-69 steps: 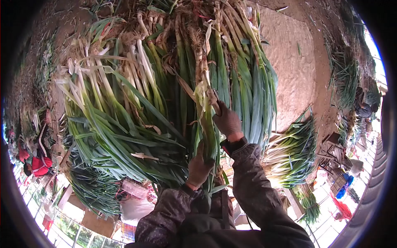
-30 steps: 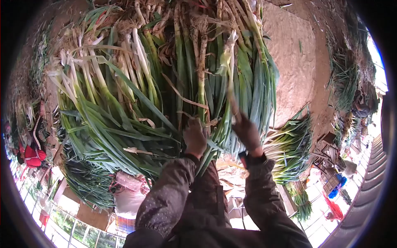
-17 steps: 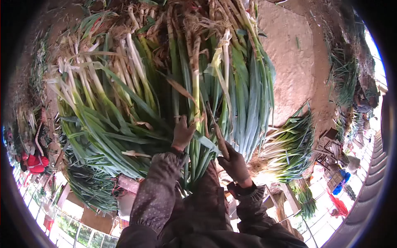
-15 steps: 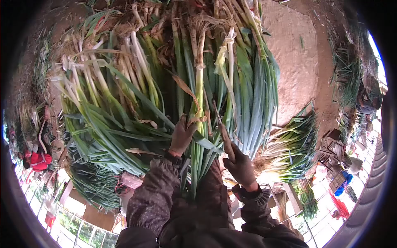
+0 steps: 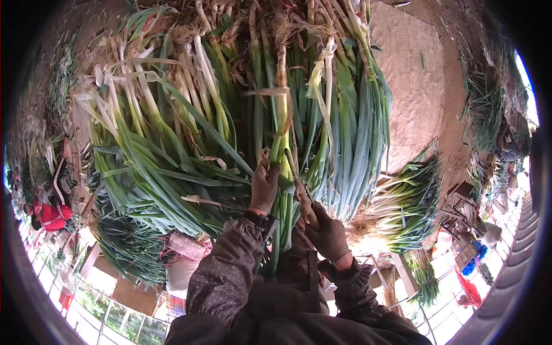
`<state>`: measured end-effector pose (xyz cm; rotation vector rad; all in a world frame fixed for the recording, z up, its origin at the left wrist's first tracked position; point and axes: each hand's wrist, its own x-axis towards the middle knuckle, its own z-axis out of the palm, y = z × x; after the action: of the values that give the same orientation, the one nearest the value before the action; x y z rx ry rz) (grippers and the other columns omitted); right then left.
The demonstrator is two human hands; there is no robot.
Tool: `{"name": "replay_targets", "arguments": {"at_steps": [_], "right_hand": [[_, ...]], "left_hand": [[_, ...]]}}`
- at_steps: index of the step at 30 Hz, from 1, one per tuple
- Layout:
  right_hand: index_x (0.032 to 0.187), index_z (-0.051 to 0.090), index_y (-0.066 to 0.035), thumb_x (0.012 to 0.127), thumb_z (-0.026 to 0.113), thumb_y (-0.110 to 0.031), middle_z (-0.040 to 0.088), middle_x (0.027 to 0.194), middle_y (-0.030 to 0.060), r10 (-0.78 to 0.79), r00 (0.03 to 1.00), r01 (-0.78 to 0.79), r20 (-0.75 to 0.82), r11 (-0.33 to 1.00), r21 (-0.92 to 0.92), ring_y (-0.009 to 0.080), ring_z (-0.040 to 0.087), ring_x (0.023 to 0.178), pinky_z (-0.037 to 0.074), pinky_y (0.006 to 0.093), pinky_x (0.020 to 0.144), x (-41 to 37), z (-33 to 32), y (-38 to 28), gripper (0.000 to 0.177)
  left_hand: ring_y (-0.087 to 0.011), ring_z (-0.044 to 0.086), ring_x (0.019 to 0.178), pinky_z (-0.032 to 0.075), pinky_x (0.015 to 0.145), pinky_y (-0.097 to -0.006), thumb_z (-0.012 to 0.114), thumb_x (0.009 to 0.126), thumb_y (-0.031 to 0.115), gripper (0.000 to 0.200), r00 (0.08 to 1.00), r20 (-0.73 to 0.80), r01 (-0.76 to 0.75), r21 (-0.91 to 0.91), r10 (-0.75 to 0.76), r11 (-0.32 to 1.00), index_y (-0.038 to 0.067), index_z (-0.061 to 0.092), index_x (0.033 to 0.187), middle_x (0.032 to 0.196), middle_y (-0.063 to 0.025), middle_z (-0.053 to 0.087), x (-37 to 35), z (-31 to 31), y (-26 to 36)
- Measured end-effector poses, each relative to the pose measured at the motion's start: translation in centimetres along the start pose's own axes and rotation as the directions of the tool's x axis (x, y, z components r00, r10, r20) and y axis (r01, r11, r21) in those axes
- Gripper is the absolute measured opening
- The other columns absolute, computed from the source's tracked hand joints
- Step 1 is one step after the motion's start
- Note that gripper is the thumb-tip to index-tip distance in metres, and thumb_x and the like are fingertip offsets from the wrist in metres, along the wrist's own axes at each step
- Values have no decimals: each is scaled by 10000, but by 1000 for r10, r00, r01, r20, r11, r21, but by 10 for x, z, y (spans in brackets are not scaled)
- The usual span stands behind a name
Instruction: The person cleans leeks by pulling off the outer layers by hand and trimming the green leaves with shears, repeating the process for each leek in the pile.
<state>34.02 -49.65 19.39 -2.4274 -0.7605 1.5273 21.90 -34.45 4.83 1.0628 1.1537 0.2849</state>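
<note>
A large heap of green onions (image 5: 351,144) lies in front of me, roots at the far side and leaves toward me. My left hand (image 5: 265,185), in a thin glove, is closed on the leafy part of one thick green onion (image 5: 282,109) in the middle. Its white stalk points away from me and its leaves run down over my lap. My right hand (image 5: 330,233), also gloved, is wrapped around a wooden-handled tool (image 5: 305,202). The tool's narrow far end lies against the right side of this green onion; I cannot make out its exact kind.
Bare ground (image 5: 408,86) shows at the right of the heap. Another pile of green onions (image 5: 402,207) lies at right, and a darker leafy pile (image 5: 129,247) at lower left. A red bag (image 5: 53,216) sits at far left. Wooden pieces (image 5: 460,210) stand at far right.
My left hand has shifted slightly right, and a long leaf no longer crosses over the green onion near it. My right hand has come a little toward me with the tool. A dry leaf strip is blurred across the stalk.
</note>
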Motion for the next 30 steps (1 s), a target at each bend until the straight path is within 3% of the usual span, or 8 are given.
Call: {"name": "replay_targets", "arguments": {"at_steps": [3, 9, 12, 15, 18, 21, 24, 30], "right_hand": [[1439, 521, -121, 878, 707, -270, 715, 953, 244, -104, 989, 112, -101, 991, 75, 477, 684, 908, 551, 527, 747, 12, 6, 1, 609], [1472, 474, -177, 859, 669, -246, 704, 946, 270, -83, 992, 87, -92, 995, 45, 474, 683, 844, 544, 548, 729, 36, 4, -6, 647], [1466, 488, -184, 859, 673, -257, 708, 947, 264, -76, 993, 75, -90, 997, -14, 468, 685, 842, 551, 540, 732, 44, 5, -4, 639], [1459, 492, -182, 862, 672, -265, 711, 917, 255, -98, 988, 101, -122, 995, 17, 470, 686, 840, 554, 541, 736, 53, 1, -12, 630], [1436, 519, -122, 868, 685, -272, 703, 977, 266, -84, 987, 84, -138, 996, -1, 488, 672, 893, 545, 537, 761, 68, 0, -16, 610], [1444, 490, -161, 904, 628, -294, 717, 922, 247, -184, 968, 176, -170, 982, -65, 468, 690, 842, 548, 559, 736, 85, -5, -24, 573], [1437, 502, -158, 914, 617, -313, 719, 912, 250, -117, 972, 105, -202, 992, -66, 470, 691, 833, 547, 566, 734, 108, -4, -24, 557], [1399, 529, -171, 903, 615, -298, 718, 904, 256, -103, 956, 81, -276, 993, -90, 485, 688, 841, 541, 586, 728, 147, -8, -37, 519]], "left_hand": [[-169, 627, 1039, 494, 914, -308, 590, 1058, 279, 423, 995, 2, 97, 36, -98, 995, -40, 551, 1332, 1127, -141, 670, -2, -2, 2], [-207, 596, 846, 494, 765, -350, 560, 1075, 292, 365, 980, -163, -107, 76, 118, 991, -60, 624, 1148, 929, -166, 657, 8, 3, -19], [-236, 566, 852, 471, 774, -375, 553, 1076, 266, 343, 977, -75, 195, -35, -198, 980, -71, 612, 1062, 916, -175, 613, 6, -2, -5], [-169, 527, 823, 480, 763, -332, 552, 1083, 366, 407, 982, -152, -88, 128, 108, 988, -36, 614, 1109, 882, -81, 608, 19, 0, -44], [-201, 530, 830, 478, 790, -349, 554, 1081, 370, 425, 965, -190, -119, 289, 179, 950, -52, 598, 1111, 901, -107, 622, 17, 3, -47], [-231, 555, 865, 480, 829, -366, 547, 1083, 371, 453, 986, -154, -53, 94, 67, 994, -72, 593, 1163, 953, -142, 651, 16, 6, -38], [-400, 600, 931, 467, 839, -443, 577, 1050, 187, 294, 986, -160, -16, 243, 56, 970, -106, 584, 1031, 976, -251, 615, 16, 7, -33], [-385, 585, 940, 453, 841, -441, 562, 1046, 193, 320, 955, -226, -143, 219, 192, 965, -106, 542, 1157, 965, -235, 611, 20, 16, -49]]}}
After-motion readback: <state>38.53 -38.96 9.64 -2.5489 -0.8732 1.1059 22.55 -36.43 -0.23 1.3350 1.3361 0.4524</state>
